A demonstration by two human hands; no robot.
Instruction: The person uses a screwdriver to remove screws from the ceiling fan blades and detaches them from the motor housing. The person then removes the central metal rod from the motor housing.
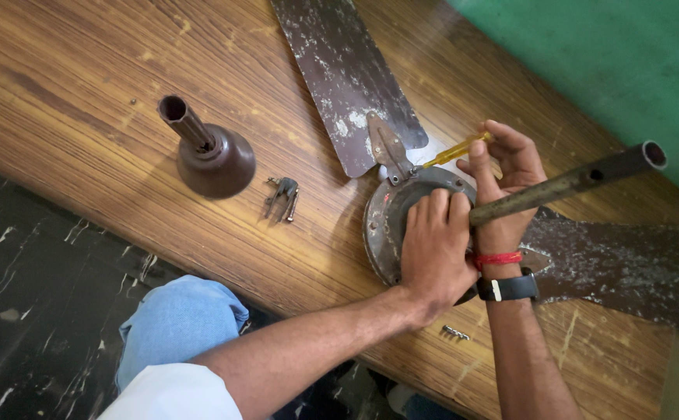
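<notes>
Ceiling fan motor housing [390, 225] sits centre-right of frame on the wooden table [82, 93], down rod [565, 183] sticking out toward upper right. Left hand [435, 253] lies flat on the housing, fingers pressed together, pinning it. Right hand [507, 167] pinches a yellow-handled screwdriver [456, 150], tip at the blade bracket [390, 152] where the upper fan blade [351, 74] joins. Risk: tip cams out of the screw and skids toward the left fingers just beside it. Loose screw [456, 334] near the lower table edge could roll off. Canopy cover [211, 155] and small metal clip [281, 198] sit well apart, left of centre.
</notes>
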